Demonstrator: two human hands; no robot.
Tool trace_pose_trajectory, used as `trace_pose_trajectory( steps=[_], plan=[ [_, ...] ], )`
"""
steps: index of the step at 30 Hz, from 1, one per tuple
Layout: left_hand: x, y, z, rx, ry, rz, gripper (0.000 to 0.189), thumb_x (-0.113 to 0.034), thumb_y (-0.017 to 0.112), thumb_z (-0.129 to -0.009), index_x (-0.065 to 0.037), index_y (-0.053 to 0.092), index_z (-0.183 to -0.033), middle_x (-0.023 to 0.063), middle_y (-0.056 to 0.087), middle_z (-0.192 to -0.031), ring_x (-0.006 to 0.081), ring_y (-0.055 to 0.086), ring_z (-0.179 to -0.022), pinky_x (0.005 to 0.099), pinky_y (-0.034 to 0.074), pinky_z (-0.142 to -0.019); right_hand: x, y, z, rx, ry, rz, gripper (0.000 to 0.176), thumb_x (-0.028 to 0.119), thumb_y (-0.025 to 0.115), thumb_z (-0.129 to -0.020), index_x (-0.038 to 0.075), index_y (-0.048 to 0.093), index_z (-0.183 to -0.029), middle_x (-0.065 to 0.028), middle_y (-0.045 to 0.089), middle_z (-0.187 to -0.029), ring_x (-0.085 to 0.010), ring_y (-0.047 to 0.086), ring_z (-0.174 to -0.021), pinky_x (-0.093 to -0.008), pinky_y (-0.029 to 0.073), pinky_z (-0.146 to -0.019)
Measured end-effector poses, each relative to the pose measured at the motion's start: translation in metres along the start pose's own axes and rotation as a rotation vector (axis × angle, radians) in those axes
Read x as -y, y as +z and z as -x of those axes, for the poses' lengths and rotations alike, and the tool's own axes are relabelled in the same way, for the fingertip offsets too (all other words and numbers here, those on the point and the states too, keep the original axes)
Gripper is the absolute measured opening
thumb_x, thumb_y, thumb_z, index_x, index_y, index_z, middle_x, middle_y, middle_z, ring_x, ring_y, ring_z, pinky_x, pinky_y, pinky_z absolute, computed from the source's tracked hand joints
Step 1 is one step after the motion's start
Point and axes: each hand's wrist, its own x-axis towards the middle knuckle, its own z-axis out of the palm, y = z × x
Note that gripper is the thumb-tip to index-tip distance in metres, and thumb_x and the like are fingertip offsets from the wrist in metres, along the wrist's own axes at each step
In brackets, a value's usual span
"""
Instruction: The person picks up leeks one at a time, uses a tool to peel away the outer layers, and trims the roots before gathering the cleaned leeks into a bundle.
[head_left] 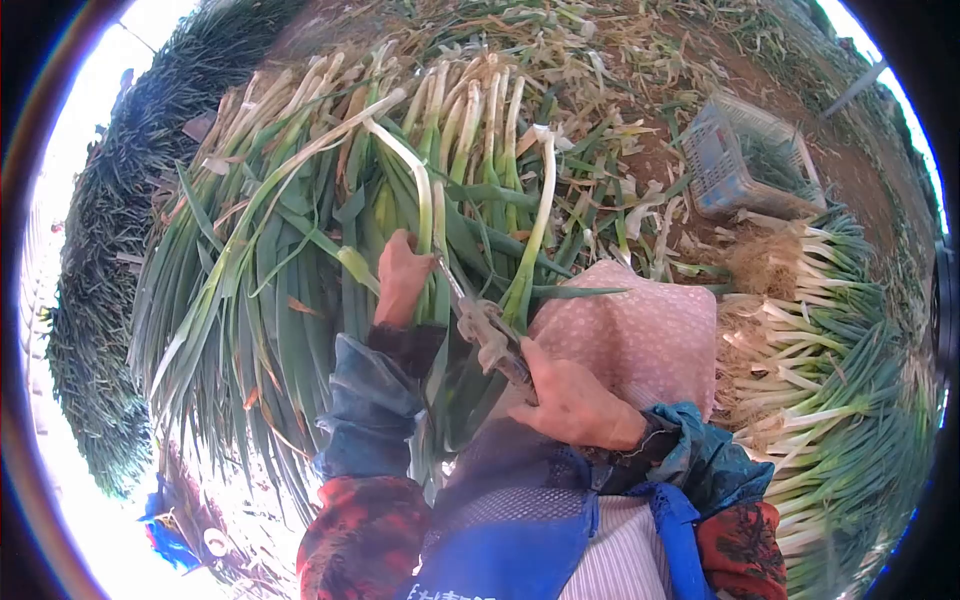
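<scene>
My left hand (402, 279) is closed around the stalk of a long green onion (423, 205), whose pale end bends up and to the left. In my right hand (577, 402) is a knife (457, 283) with a wrapped middle part, its narrow metal blade pointing up and left. The blade tip lies right at the stalk, close beside my left fingers. A big heap of green onions (270, 300) spreads under and left of my hands, white ends toward the top. Another green onion (537, 232) stands out singly above my right hand.
A pink patterned cloth (640, 335) covers my knee. On the right lies a long row of green onions (830, 400) with roots facing me. Behind them stands a plastic crate (722, 165) holding some greens. Loose peelings (640, 70) litter the soil, and a dark green pile (110, 330) rises far left.
</scene>
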Motion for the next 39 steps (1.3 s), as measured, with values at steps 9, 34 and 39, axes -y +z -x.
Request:
trace_pose_trajectory(
  steps=[9,34,39],
  plan=[
    [0.03,0.001,0.045,0.175,0.044,0.052,0.035,-0.018,0.066,-0.066,-0.001,0.057,-0.095,0.0238,0.06,-0.085,0.0405,0.058,-0.085,0.0448,0.045,-0.071,-0.014,0.01,-0.054,-0.055,-0.019,0.055,0.072,0.024,0.063,-0.075,-0.013,0.028,-0.126,-0.0322,0.058,-0.085,-0.0464,0.056,-0.084,-0.0484,0.045,-0.073],
    [-0.071,0.007,0.055,0.078,0.326,-0.27,0.062,-0.008,0.055,-0.076,-0.013,0.038,-0.136,0.0188,0.06,-0.075,0.0358,0.06,-0.066,0.0465,0.045,-0.057,-0.005,-0.059,-0.047,-0.382,0.037,0.038,0.065,0.023,0.066,-0.074,-0.007,0.034,-0.122,-0.0315,0.059,-0.081,-0.0486,0.058,-0.079,-0.0498,0.047,-0.068],
    [0.005,0.09,0.057,0.253,0.602,-0.171,0.037,-0.015,0.055,-0.08,-0.008,0.051,-0.116,0.0182,0.06,-0.082,0.0365,0.059,-0.077,0.0463,0.046,-0.063,-0.04,-0.03,-0.048,-0.16,-0.016,0.267,0.062,0.024,0.064,-0.074,-0.007,0.036,-0.12,-0.0314,0.059,-0.081,-0.0486,0.058,-0.079,-0.0511,0.047,-0.069]
  ],
)
